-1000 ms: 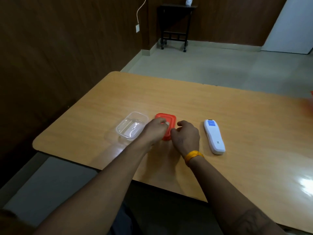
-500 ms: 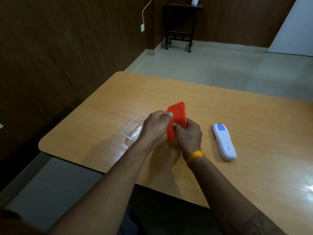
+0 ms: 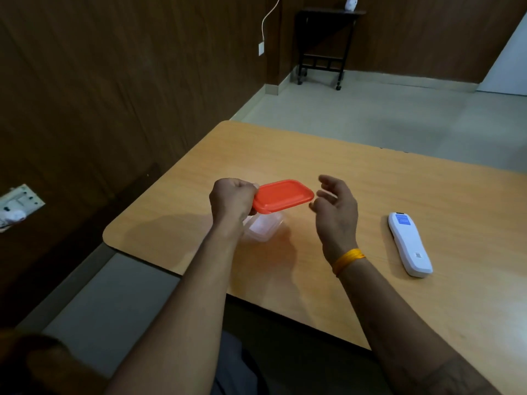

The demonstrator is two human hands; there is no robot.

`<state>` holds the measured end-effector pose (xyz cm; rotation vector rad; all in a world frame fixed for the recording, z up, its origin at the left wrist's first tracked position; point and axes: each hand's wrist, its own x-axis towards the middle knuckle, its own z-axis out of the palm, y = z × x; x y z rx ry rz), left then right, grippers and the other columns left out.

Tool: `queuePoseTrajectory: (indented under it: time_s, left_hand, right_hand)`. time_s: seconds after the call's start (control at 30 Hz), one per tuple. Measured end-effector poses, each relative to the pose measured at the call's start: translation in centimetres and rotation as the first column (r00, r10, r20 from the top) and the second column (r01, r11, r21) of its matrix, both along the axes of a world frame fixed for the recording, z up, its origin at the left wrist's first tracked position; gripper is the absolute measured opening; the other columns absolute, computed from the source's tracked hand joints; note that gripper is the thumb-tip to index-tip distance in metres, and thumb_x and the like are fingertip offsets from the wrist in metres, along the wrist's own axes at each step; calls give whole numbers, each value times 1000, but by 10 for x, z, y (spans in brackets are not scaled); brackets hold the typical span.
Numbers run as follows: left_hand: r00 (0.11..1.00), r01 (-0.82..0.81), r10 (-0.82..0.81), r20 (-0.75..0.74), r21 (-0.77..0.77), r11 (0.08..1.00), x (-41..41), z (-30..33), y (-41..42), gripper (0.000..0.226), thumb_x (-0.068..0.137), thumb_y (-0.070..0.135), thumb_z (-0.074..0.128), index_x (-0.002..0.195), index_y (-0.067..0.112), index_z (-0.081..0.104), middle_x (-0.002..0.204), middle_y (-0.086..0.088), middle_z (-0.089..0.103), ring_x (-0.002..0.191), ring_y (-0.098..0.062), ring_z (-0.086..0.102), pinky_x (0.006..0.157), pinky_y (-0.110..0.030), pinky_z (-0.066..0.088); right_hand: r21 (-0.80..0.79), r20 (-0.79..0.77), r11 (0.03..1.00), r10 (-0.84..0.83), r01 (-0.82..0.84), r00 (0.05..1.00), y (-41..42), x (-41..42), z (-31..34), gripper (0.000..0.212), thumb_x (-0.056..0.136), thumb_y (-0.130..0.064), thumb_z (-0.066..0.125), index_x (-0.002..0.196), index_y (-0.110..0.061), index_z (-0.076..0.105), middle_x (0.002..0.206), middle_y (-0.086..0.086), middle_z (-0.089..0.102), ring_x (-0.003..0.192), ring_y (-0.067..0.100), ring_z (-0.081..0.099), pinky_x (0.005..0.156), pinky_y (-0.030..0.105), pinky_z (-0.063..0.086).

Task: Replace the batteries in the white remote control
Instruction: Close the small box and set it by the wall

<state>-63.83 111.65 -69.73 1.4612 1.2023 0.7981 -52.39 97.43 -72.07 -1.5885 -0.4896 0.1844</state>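
- My left hand (image 3: 232, 199) pinches the orange lid (image 3: 282, 195) by its left edge, fingers closed on it, lifted above the clear container (image 3: 263, 229).
- I should lower the lid level onto the bench (image 3: 370, 181), clear of the container's mouth.
- My right hand (image 3: 336, 206) hovers just right of the lid, fingers spread, holding nothing.
- The white remote control (image 3: 409, 243) lies untouched on the bench, far right.

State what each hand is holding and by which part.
The left hand pinches the orange lid by its left short edge, above the clear container. The right hand is open, holding nothing.
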Motion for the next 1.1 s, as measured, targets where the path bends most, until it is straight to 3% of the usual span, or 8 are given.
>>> queuePoseTrajectory:
  time_s: [0.07, 0.2, 0.3, 0.4, 0.5, 0.77, 0.97, 1.1]
  left_hand:
    - [1000, -15, 15, 13, 15, 1000, -2, -2, 4, 16, 85, 16, 79, 70, 19, 74, 79, -2, 77, 74, -23, 76, 64, -37, 66]
    - [997, 58, -52, -65, 94, 994, -6, -6, 2, 13, 88, 18, 79, 76, 21, 75, 83, 1, 77, 78, -21, 76, 62, -36, 66]
    - [963, 156, -108, -249, 181, 971, -14, -6, 4, 15, 89, 24, 79, 75, 20, 76, 81, 3, 76, 75, -22, 75, 61, -32, 63]
    - [822, 255, -47, -568, 293, 922, -20, -6, 1, 16, 91, 31, 76, 83, 17, 79, 80, -2, 76, 70, -23, 74, 64, -33, 63]
    - [742, 319, -29, -670, 315, 894, -20, -5, -2, 14, 91, 25, 74, 86, 13, 79, 81, -8, 77, 70, -28, 74, 66, -37, 66]
    - [780, 289, -55, -624, 280, 915, -20, -7, 7, 13, 87, 16, 67, 91, 7, 75, 88, -12, 72, 78, -33, 68, 59, -32, 47]
    - [807, 287, -97, -582, 243, 927, -23, -16, 12, 10, 85, 12, 72, 82, 6, 79, 83, -12, 76, 69, -28, 70, 65, -39, 62]
    - [802, 304, -143, -580, 191, 933, -20, -15, 10, 15, 76, 9, 61, 75, 24, 62, 75, -13, 65, 63, -33, 63, 65, -48, 62]
  right_hand:
    - [113, -355, 993, 53, -13, 933, 7, -2, 2, 29, 99, -7, 57, 126, -16, 64, 114, 11, 68, 95, 25, 73, 70, 33, 65]
    - [129, -491, 991, 78, -16, 868, 20, -4, -1, 23, 93, -7, 76, 114, -5, 67, 87, 14, 68, 63, 21, 65, 53, 25, 59]
    - [30, -447, 999, -6, 22, 894, 29, 3, -7, 25, 87, -9, 84, 108, -8, 71, 93, 15, 74, 70, 22, 71, 54, 24, 59]
    - [-109, -324, 994, -40, 5, 945, 38, 10, -16, 29, 82, -18, 89, 106, -10, 76, 93, 12, 77, 69, 20, 73, 52, 20, 55]
    - [-177, -249, 984, -37, -8, 968, 44, 12, -23, 27, 79, -23, 93, 101, -14, 79, 92, 7, 78, 71, 20, 75, 52, 21, 57]
    - [-257, -234, 962, 33, -94, 972, 55, 18, -36, 21, 76, -27, 94, 90, -24, 79, 87, 7, 78, 40, 8, 63, 52, 22, 55]
    - [-332, -132, 939, 44, -85, 990, 65, 20, -35, 32, 80, -33, 90, 109, -20, 82, 98, 9, 78, 82, 27, 77, 83, 45, 65]
    - [-362, -116, 929, 30, -70, 993, 70, 21, -32, 42, 79, -45, 88, 107, -16, 77, 95, 13, 78, 74, 32, 77, 75, 48, 66]
